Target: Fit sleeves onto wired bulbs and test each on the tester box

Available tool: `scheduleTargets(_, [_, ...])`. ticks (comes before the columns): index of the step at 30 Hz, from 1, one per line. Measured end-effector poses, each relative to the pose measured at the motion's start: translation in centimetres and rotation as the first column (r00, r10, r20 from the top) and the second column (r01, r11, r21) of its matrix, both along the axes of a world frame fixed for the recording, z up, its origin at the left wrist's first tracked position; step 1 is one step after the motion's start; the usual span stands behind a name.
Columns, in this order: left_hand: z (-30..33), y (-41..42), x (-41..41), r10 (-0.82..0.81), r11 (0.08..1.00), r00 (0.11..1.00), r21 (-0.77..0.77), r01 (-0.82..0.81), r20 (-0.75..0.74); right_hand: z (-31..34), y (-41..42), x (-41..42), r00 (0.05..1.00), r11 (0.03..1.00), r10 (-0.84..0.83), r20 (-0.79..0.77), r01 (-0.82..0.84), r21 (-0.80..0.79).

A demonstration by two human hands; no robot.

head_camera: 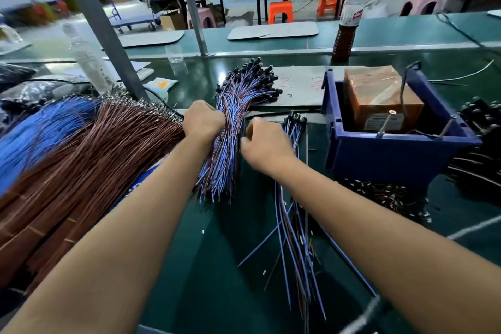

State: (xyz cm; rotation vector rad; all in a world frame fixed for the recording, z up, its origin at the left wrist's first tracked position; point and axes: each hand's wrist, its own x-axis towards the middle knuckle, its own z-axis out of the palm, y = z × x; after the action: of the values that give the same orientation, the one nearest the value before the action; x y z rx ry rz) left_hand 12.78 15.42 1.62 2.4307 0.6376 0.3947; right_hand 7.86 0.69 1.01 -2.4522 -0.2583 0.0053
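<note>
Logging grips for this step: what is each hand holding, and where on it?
Left hand grips the wired-bulb bundle around its middle. Right hand pinches at the bundle's wires; exactly what it holds cannot be told.

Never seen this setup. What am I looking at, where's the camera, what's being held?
No machine here: a person works bare-handed, filmed by one wide camera on their head looking down. The left hand grips a thick bundle of wired bulbs, black caps fanned at the far end. The right hand pinches at that bundle's wires. On the green table lie a smaller bunch of bulbs, loose brown wires and blue wires, and a blue bin holding the brown tester box.
</note>
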Motion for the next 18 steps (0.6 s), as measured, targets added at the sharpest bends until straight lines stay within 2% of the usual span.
scheduleTargets(4, [0.0, 0.0, 0.7, 0.023, 0.999, 0.999, -0.034, -0.024, -0.03, -0.7, 1.6, 2.5, 0.983, 0.943, -0.107, -0.147, 0.147, 0.298])
scheduleTargets(6, [-0.3, -0.2, 1.2, 0.033, 0.998, 0.999, -0.048, -0.033, -0.006, -0.9, 2.5, 3.5, 0.972, 0.898, -0.146, -0.182, 0.208, 0.387])
scheduleTargets(11, [-0.8, -0.4, 3.0, 0.032, 0.999, 0.999, -0.033, -0.031, 0.027, -1.3, 3.1, 4.4, 0.932, 0.831, -0.184, -0.313, 0.318, 0.456])
scheduleTargets(18, [-0.7, 0.1, 4.4, 0.063, 0.99, 0.998, -0.128, -0.06, 0.016, -1.8, 2.5, 3.9, 0.943, 0.861, -0.172, -0.286, 0.285, 0.422])
